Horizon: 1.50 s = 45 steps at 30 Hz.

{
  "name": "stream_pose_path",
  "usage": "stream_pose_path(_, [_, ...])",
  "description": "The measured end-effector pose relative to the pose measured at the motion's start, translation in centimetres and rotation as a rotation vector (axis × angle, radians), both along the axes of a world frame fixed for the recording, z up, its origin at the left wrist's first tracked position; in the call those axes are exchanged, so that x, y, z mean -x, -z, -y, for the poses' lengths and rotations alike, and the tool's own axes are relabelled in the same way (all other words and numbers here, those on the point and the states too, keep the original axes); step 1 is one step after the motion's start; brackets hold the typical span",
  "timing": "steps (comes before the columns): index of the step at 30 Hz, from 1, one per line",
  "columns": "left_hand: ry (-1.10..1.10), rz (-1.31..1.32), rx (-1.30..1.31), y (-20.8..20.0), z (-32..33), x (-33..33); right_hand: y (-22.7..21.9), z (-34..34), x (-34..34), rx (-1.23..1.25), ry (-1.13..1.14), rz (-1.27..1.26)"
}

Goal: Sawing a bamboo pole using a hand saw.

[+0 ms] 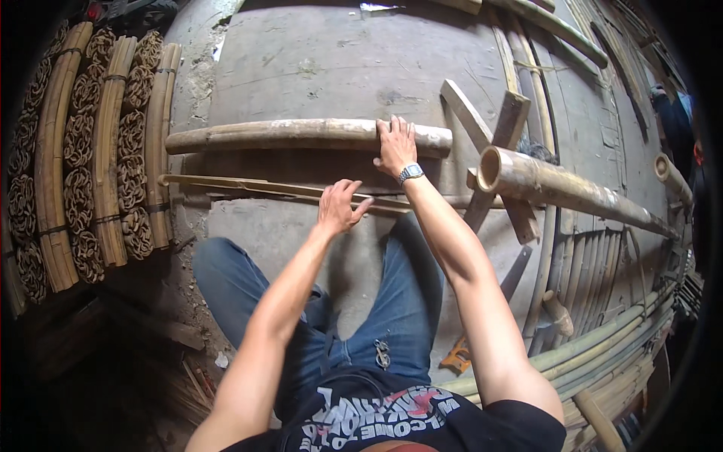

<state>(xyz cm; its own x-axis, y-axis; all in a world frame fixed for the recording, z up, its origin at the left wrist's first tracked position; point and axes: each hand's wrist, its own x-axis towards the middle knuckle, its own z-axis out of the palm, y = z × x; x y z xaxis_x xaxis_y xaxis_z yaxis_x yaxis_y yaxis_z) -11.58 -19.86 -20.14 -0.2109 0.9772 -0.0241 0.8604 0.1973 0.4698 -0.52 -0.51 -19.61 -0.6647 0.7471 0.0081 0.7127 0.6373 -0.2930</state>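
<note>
A thick bamboo pole (301,134) lies crosswise in front of me. My right hand (397,147) spans it toward its right end, fingers over the far side and thumb on the near side. Closer to my knees, a long thin bamboo strip (248,185) runs roughly alongside the pole. Over that strip is my left hand (343,205), open with its fingers apart; whether it touches the strip I cannot tell. To the right, a wider bamboo tube (580,188) has its hollow end up at a crossed wooden stand (510,120).
Bundles of split bamboo (105,151) are stacked at the left. A handsaw with an orange handle (456,356) lies beside my right thigh, near a short wooden piece (557,313). Long greenish bamboo poles (602,335) stretch along the lower right. Grey boards (331,60) cover the ground ahead.
</note>
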Motion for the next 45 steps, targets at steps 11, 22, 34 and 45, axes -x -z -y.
stream_pose_path(11, [-0.974, 0.167, 0.719, 9.5, 8.7, 2.8, -0.6, -6.8, 10.1, -0.204, -0.199, 0.081])
stream_pose_path(22, [-0.812, 0.147, 0.896, 7.4, 7.1, 2.9, -7.9, -24.7, 4.9, -0.192, -0.003, 0.228])
stream_pose_path(34, [-0.785, 0.148, 0.889, 8.1, 6.8, 1.8, -0.7, -23.5, 7.2, -0.124, 0.294, -0.174])
stream_pose_path(45, [-1.087, 0.194, 0.523, 11.0, 8.6, 3.8, -11.3, 16.1, -12.6, 0.279, 0.256, -0.787])
